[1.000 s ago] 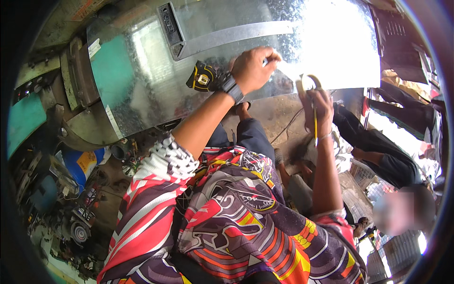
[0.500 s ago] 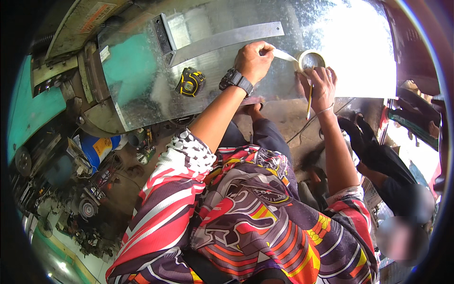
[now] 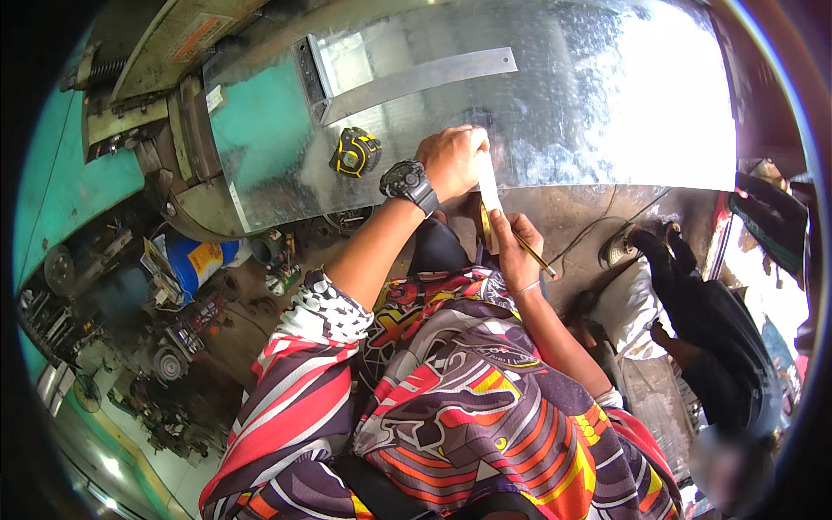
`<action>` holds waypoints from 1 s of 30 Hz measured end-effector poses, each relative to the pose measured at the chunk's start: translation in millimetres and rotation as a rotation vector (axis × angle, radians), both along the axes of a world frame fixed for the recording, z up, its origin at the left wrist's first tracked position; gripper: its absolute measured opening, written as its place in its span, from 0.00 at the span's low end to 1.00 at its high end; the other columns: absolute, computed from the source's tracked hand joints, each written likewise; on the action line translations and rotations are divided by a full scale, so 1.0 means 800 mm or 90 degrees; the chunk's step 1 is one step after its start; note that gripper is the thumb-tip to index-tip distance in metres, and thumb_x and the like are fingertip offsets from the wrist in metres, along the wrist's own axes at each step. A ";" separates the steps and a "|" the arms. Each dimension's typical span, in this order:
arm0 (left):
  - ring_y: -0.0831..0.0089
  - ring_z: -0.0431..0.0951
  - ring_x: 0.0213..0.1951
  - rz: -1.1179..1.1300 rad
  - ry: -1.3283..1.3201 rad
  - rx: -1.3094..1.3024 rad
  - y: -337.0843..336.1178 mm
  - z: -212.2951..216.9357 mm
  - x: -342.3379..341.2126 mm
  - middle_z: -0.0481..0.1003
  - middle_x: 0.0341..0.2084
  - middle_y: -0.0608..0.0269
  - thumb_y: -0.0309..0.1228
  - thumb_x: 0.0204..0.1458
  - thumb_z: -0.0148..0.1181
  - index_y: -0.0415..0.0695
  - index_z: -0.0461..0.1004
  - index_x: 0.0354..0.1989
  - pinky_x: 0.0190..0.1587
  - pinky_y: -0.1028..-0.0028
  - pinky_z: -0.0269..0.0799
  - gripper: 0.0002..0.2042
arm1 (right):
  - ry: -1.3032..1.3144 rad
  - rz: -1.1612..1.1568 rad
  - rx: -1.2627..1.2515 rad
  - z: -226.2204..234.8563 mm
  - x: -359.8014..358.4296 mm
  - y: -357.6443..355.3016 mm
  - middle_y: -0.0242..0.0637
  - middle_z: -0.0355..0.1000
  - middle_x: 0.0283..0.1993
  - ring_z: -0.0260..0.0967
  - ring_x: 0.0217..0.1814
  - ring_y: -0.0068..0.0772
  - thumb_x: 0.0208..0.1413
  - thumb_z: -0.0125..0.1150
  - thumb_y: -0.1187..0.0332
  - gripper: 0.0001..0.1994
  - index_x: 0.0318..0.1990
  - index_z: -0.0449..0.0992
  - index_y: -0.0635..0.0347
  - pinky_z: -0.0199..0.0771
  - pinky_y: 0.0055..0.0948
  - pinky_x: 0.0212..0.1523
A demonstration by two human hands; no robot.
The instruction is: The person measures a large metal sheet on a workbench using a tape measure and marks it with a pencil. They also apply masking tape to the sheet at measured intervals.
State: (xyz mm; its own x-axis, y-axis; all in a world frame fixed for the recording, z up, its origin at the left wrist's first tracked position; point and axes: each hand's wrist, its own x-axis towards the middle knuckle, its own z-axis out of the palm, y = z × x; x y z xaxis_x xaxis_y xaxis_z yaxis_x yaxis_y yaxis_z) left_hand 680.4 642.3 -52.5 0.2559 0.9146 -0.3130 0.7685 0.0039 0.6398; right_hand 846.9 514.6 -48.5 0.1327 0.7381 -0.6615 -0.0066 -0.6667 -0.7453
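My left hand [image 3: 452, 160], a dark watch on its wrist, is closed over the shiny sheet of metal [image 3: 555, 113], pinching the free end of a strip of pale tape [image 3: 487, 184]. The strip runs down to my right hand [image 3: 520, 253], which sits just off the sheet's near edge. That hand grips the tape roll [image 3: 485, 227], seen nearly edge-on and partly covered by fingers. A yellow-and-black pencil [image 3: 539, 255] is also held in it, slanting out between the fingers. Left of my left hand, a yellow-and-black tape measure [image 3: 355, 152] lies on the sheet.
A metal try square [image 3: 416, 82] lies farther back on the sheet. Machine parts [image 3: 186, 147] border the sheet's left end. Below left are a blue container [image 3: 195, 267] and clutter on the floor. Another person in dark clothes [image 3: 724, 338] is at the right.
My right hand has drawn the tape roll off the sheet, toward me and leftward. The roll has turned edge-on, and the strip now runs downward. My left hand has shifted slightly left and nearer.
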 end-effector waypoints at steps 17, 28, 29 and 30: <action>0.51 0.82 0.41 -0.092 -0.093 0.129 0.002 -0.035 -0.007 0.81 0.41 0.57 0.27 0.59 0.57 0.45 0.82 0.40 0.44 0.59 0.78 0.07 | -0.144 -0.006 0.020 -0.038 -0.017 -0.013 0.43 0.77 0.29 0.71 0.33 0.29 0.63 0.66 0.56 0.18 0.40 0.80 0.67 0.73 0.35 0.39; 0.48 0.81 0.40 -0.104 -0.095 0.179 -0.001 -0.043 -0.005 0.80 0.40 0.56 0.26 0.58 0.55 0.46 0.81 0.40 0.42 0.56 0.79 0.08 | -0.137 -0.012 0.005 -0.040 -0.016 -0.014 0.42 0.78 0.30 0.73 0.34 0.29 0.63 0.66 0.56 0.18 0.40 0.81 0.68 0.74 0.34 0.40; 0.48 0.81 0.40 -0.106 -0.091 0.180 -0.001 -0.043 -0.005 0.80 0.40 0.56 0.26 0.58 0.55 0.46 0.81 0.40 0.42 0.56 0.79 0.08 | -0.133 -0.013 0.003 -0.040 -0.016 -0.014 0.42 0.78 0.30 0.73 0.34 0.29 0.63 0.66 0.56 0.18 0.40 0.81 0.68 0.74 0.34 0.40; 0.48 0.81 0.40 -0.106 -0.092 0.182 -0.001 -0.044 -0.005 0.80 0.40 0.56 0.26 0.58 0.55 0.46 0.81 0.40 0.42 0.56 0.79 0.08 | -0.129 -0.014 0.001 -0.040 -0.017 -0.014 0.42 0.78 0.30 0.73 0.34 0.29 0.63 0.66 0.56 0.18 0.40 0.81 0.68 0.74 0.35 0.40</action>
State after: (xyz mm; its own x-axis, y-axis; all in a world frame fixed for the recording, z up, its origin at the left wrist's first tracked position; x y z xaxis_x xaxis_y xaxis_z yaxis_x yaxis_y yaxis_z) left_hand 676.6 641.6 -87.5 0.4311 0.9023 -0.0002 0.6455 -0.3083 0.6987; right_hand 833.7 503.3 -80.4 0.2790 0.7347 -0.6183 0.1286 -0.6667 -0.7342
